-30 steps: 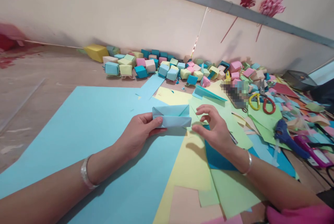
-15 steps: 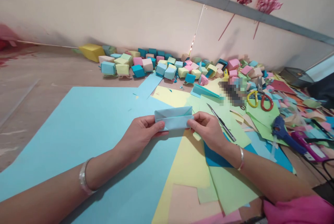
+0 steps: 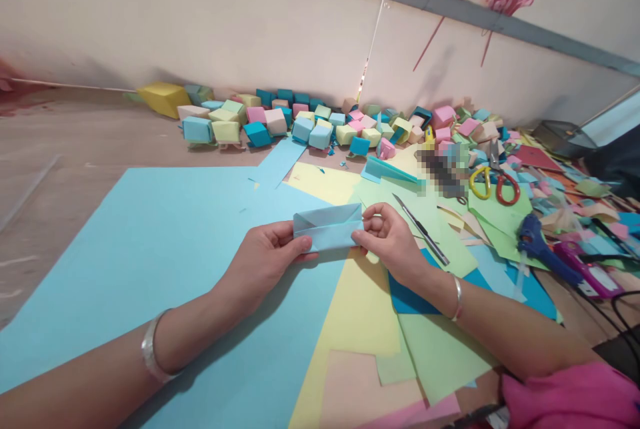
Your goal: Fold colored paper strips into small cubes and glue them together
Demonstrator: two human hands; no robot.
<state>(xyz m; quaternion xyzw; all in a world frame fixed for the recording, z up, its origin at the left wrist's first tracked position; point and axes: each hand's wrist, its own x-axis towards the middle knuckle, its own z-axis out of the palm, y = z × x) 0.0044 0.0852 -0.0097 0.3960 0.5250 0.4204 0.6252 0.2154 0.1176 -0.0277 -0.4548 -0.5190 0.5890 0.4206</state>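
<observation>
- One light-blue folded paper (image 3: 333,235), above the right edge of the large blue sheet (image 3: 190,222), is creased but seemingly not yet closed.
- Left hand (image 3: 265,259) and right hand (image 3: 393,242) each pinch an end.
- Many paper boxes (image 3: 303,130), apparently formed, lie beyond the sheet.

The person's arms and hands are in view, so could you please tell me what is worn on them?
The left hand and right hand are ungloved. A broad, silvery bangle circles the left wrist; a slimmer silvery one circles the right. A bright pink sleeve shows near the right elbow; no left sleeve is in view.
</observation>
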